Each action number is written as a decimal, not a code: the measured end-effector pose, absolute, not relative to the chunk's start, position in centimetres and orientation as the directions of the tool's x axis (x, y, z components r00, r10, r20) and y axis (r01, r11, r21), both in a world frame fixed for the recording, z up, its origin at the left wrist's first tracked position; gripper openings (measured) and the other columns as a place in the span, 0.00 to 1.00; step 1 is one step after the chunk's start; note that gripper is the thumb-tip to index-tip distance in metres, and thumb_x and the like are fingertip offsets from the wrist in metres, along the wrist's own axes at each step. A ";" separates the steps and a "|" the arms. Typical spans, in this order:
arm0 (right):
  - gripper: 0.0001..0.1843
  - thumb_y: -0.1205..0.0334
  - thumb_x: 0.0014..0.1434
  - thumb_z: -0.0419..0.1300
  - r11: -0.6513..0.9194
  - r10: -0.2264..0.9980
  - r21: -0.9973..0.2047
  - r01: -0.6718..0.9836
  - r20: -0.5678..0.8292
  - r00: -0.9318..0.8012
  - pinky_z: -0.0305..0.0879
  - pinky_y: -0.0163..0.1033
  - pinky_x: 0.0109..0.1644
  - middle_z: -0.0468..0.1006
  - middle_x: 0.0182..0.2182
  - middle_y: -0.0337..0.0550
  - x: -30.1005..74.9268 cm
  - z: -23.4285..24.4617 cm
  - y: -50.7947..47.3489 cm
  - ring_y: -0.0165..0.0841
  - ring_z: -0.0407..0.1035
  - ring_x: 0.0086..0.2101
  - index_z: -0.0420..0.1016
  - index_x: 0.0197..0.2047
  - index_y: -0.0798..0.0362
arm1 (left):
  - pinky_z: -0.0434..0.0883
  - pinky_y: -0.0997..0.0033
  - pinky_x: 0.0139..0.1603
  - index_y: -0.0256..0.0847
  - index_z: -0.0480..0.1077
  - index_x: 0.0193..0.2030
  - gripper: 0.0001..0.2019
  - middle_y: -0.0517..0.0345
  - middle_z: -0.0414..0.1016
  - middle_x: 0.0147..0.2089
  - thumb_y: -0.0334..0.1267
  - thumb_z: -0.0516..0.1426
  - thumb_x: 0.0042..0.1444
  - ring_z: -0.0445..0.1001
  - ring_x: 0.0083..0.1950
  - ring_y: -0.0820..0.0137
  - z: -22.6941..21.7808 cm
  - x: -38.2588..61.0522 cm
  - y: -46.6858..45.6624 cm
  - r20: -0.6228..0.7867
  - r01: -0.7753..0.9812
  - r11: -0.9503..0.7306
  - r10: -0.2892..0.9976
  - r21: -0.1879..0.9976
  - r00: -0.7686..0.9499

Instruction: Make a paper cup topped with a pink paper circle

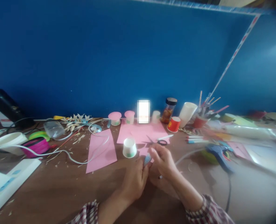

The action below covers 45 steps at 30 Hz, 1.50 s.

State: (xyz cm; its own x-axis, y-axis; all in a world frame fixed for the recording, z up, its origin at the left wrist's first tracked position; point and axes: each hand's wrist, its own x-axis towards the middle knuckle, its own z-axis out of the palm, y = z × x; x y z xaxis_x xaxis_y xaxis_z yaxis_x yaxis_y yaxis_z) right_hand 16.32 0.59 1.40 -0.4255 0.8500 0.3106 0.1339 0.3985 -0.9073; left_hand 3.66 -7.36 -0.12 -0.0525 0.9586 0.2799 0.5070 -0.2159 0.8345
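Note:
My left hand [136, 179] is closed around a small light-blue object [147, 159], whose kind I cannot make out. My right hand [163, 159] is beside it with its fingers curled in. What those fingers hold is hidden. A small dark-and-white tip [160, 177] shows below the right palm. Just beyond the hands lies a cut piece of pink paper [142, 151]. To its left stands a white paper cup [129, 148] with a green mark. Scissors [162, 142] with dark handles rest on a pink sheet [138, 132] farther back.
Another pink sheet [101, 152] lies left, crossed by a white cable [70, 157]. Two pink-topped cups [114, 117], a jar [168, 112] and a red cup [174, 124] stand along the wall. A glue gun [219, 157] lies right; a power strip [16, 183] is at left.

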 end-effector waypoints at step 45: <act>0.21 0.47 0.61 0.60 -0.423 0.671 -0.885 -0.194 -0.162 -0.724 0.52 0.24 0.15 0.75 0.20 0.38 17.4 1.6 0.8 0.22 0.63 0.16 0.75 0.37 0.60 | 0.63 0.72 0.36 0.39 0.75 0.43 0.15 0.60 0.64 0.29 0.47 0.54 0.62 0.62 0.33 0.73 -1.0 -0.4 -5.6 0.017 -0.114 -0.030 0.993 0.993 -0.120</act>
State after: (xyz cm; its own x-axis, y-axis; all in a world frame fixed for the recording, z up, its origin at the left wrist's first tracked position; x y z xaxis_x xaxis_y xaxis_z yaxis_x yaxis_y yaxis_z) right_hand 17.40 0.76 1.57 -0.7237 0.6709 -0.1620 -0.1939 -0.4229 -0.8852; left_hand -0.35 -5.65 -0.97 -0.1204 0.9926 0.0166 -0.1139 -0.0304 0.9930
